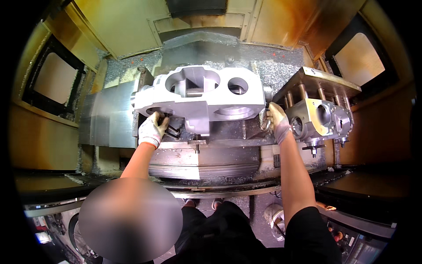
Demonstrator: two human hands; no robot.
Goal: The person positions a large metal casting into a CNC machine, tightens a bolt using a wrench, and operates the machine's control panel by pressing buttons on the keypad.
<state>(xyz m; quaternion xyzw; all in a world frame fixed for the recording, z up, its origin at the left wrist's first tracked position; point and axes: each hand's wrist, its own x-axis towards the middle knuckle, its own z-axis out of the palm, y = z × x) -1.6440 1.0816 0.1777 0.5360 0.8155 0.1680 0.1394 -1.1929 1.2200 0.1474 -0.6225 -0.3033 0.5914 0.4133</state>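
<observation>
A large silver-grey metal casting (176,105) with round bores lies in a fixture in front of me. My left hand (151,130), in a pale work glove with an orange cuff edge, is at the casting's lower left. Its fingers curl beside dark metal bars (172,130); what they hold is hidden. My right hand (279,122), gloved too, is at the fixture's right end. Its fingers close around a small looped metal piece (265,123) next to the casting. A second machined casting (314,119) sits right of that hand, under a thick steel plate (325,82) on posts.
Stained machine walls (281,22) enclose the work area, with a window on each side. Metal chips (279,72) cover the bed behind the castings. A ridged metal cover (202,163) lies in front, then the machine's front edge (220,192). A white bucket (274,220) stands below right.
</observation>
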